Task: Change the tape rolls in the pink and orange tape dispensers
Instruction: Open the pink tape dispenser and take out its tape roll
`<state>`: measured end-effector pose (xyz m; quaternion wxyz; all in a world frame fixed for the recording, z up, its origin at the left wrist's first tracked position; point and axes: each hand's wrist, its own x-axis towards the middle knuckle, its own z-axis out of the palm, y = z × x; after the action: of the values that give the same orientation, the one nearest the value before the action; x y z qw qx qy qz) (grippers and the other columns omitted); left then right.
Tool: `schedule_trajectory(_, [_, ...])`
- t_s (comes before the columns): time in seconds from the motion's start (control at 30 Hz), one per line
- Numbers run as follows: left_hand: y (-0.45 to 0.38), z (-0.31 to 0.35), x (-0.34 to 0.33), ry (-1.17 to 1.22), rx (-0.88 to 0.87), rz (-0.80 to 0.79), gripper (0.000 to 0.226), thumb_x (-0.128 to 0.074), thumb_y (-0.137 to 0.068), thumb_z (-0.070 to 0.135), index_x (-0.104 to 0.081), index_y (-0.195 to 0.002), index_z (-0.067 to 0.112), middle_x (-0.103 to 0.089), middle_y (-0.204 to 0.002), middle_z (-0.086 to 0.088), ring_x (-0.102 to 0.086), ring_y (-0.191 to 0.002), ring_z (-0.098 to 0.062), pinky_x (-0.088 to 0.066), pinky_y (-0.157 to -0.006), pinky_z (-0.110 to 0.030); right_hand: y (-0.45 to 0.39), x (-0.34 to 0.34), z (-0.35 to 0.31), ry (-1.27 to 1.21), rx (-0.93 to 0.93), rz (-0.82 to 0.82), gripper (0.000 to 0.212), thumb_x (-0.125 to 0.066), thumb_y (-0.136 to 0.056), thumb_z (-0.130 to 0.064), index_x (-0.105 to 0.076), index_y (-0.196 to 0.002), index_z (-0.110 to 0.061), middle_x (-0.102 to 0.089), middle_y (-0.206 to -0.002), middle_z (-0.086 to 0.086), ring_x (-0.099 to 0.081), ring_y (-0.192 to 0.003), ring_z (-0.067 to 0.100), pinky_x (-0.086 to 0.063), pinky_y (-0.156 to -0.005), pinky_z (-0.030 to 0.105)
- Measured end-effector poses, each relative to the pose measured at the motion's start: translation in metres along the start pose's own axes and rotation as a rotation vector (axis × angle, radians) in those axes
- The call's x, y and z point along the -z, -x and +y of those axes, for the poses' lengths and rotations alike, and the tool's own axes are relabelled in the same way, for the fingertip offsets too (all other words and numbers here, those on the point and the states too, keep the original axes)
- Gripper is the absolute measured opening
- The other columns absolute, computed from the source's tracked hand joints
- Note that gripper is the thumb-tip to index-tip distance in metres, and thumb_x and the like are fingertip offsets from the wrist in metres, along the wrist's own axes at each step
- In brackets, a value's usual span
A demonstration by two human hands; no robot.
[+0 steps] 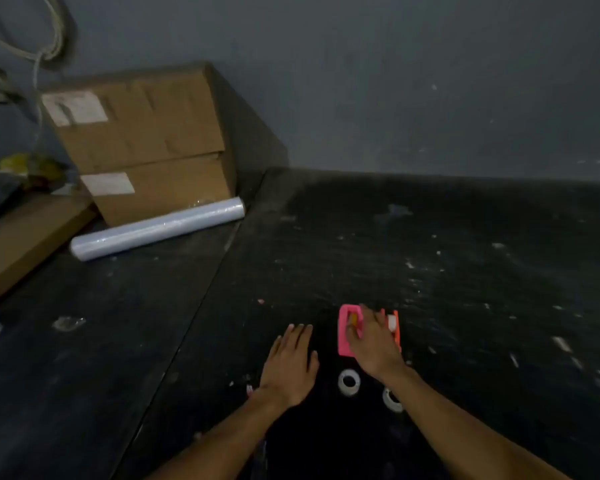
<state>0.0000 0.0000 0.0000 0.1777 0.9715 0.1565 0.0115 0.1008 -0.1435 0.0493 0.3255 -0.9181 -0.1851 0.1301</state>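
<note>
A pink tape dispenser point(343, 332) lies flat on the dark table with a yellowish roll core showing in its window. Just right of it lies an orange tape dispenser point(395, 323), mostly hidden by my right hand point(373, 344), which rests across both with fingers spread over the pink one. My left hand point(290, 365) lies flat and open on the table left of the pink dispenser, holding nothing. Two clear tape rolls sit nearer to me: one tape roll point(349, 382) below the pink dispenser, the other tape roll point(392, 400) partly under my right forearm.
Two stacked cardboard boxes point(146, 140) stand at the back left, with a roll of clear stretch film point(156, 228) lying in front of them. A flat brown box point(25, 237) lies at the left edge. Scraps of tape dot the table point(465, 271).
</note>
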Motion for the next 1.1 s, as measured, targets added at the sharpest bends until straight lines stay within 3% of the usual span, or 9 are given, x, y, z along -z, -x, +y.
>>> schedule_trajectory(0.17, [0.014,-0.009,-0.025,-0.020,0.000,-0.041,0.063,-0.022,-0.099,0.039,-0.007,-0.155,0.017,-0.005,-0.165,-0.003,0.003,-0.152,-0.018,0.000,-0.124,-0.035,-0.005,-0.024,0.001,-0.090,-0.122,-0.004,0.078,-0.059,-0.094,-0.027,-0.016,-0.154,-0.006,-0.034,-0.152,0.022,-0.037,-0.139,0.035,-0.035,-0.111,0.040])
schedule_trajectory(0.27, [0.019,-0.014,-0.036,-0.086,-0.029,0.003,0.067,-0.014,-0.094,0.043,-0.010,-0.155,0.015,-0.004,-0.165,-0.005,0.005,-0.152,-0.018,0.006,-0.123,-0.034,-0.011,-0.039,0.003,-0.098,-0.167,-0.025,0.089,-0.065,-0.090,-0.034,-0.008,-0.155,-0.012,-0.030,-0.154,0.021,-0.038,-0.137,0.038,-0.039,-0.111,0.046])
schedule_trajectory(0.5, [0.015,-0.018,-0.040,-0.040,-0.033,0.020,0.062,-0.026,-0.098,0.042,-0.017,-0.154,0.017,-0.008,-0.165,-0.004,0.002,-0.152,-0.015,0.006,-0.123,-0.032,-0.012,-0.058,0.006,0.020,-0.166,0.073,0.091,-0.069,-0.087,-0.017,-0.009,-0.155,-0.014,-0.032,-0.151,0.020,-0.038,-0.135,0.036,-0.038,-0.111,0.046])
schedule_trajectory(0.73, [0.014,-0.020,-0.038,0.032,-0.023,0.021,0.061,-0.033,-0.097,0.041,-0.022,-0.153,0.020,-0.013,-0.164,-0.001,-0.003,-0.152,-0.013,0.005,-0.122,-0.031,-0.017,-0.047,0.009,-0.096,-0.083,-0.071,0.085,-0.065,-0.085,-0.003,-0.021,-0.154,-0.023,-0.034,-0.151,0.013,-0.038,-0.136,0.032,-0.038,-0.113,0.042])
schedule_trajectory(0.87, [0.006,-0.019,-0.028,0.311,0.058,-0.002,0.063,-0.052,-0.093,0.027,-0.027,-0.151,0.020,-0.024,-0.162,-0.003,-0.013,-0.151,-0.016,-0.001,-0.121,-0.032,-0.009,-0.028,0.013,-0.178,0.060,-0.182,0.086,-0.068,-0.082,-0.003,-0.026,-0.153,-0.027,-0.040,-0.143,0.007,-0.045,-0.131,0.024,-0.042,-0.111,0.044])
schedule_trajectory(0.97, [0.001,-0.018,-0.005,0.706,0.168,-0.129,0.077,-0.063,-0.091,0.020,-0.019,-0.153,0.024,-0.027,-0.161,-0.001,-0.024,-0.147,-0.015,-0.016,-0.122,-0.035,0.006,-0.005,0.018,-0.172,0.165,-0.329,0.087,-0.069,-0.084,-0.005,-0.023,-0.153,-0.029,-0.042,-0.139,0.003,-0.048,-0.128,0.019,-0.045,-0.104,0.032])
schedule_trajectory(1.03, [0.005,-0.016,0.009,0.822,0.112,-0.189,0.090,-0.071,-0.086,0.024,-0.013,-0.154,0.030,-0.025,-0.160,0.005,-0.026,-0.145,-0.011,-0.023,-0.121,-0.036,0.018,0.008,0.023,-0.150,0.216,-0.421,0.088,-0.071,-0.083,-0.008,-0.023,-0.153,-0.031,-0.044,-0.139,0.000,-0.050,-0.127,0.016,-0.044,-0.103,0.026])
schedule_trajectory(1.1, [0.012,-0.013,0.021,0.792,0.005,-0.258,0.097,-0.076,-0.082,0.029,-0.010,-0.154,0.034,-0.024,-0.157,0.014,-0.024,-0.144,-0.003,-0.022,-0.119,-0.031,0.032,0.017,0.026,-0.100,0.266,-0.489,0.087,-0.072,-0.083,-0.012,-0.024,-0.153,-0.032,-0.045,-0.139,-0.003,-0.049,-0.126,0.012,-0.043,-0.107,0.029])
